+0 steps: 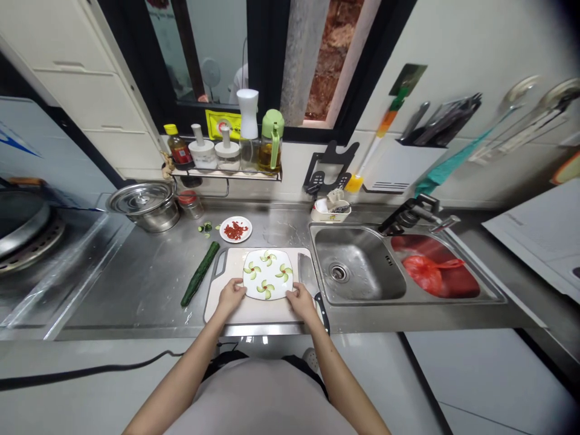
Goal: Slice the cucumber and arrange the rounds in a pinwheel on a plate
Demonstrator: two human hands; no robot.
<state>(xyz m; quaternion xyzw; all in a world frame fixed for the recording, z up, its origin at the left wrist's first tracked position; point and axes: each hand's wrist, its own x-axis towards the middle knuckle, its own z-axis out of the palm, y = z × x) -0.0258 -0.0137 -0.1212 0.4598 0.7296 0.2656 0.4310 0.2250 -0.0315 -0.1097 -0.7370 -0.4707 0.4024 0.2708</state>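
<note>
Between my hands is a white squarish plate point(268, 277), over the pale cutting board point(226, 307). Cucumber slices form several pinwheels on it, each with a small red piece at its centre. My left hand point(232, 296) pinches the plate's left edge, and my right hand point(301, 299) grips its right edge near the lower corner. A cleaver point(309, 272) with a black handle lies along the board's right side, partly behind my right hand. Left of the board rests a whole cucumber point(199, 275). Behind the board, a small white dish point(235, 229) holds chopped red pieces.
A double sink point(360, 293) adjoins the board on the right, with a red plastic bag point(423, 275) in its far basin. A lidded steel pot point(156, 214) and a red-lidded jar point(192, 205) stand at the back left. Above hangs a seasoning shelf point(231, 174). Cucumber scraps point(206, 227) lie near the dish.
</note>
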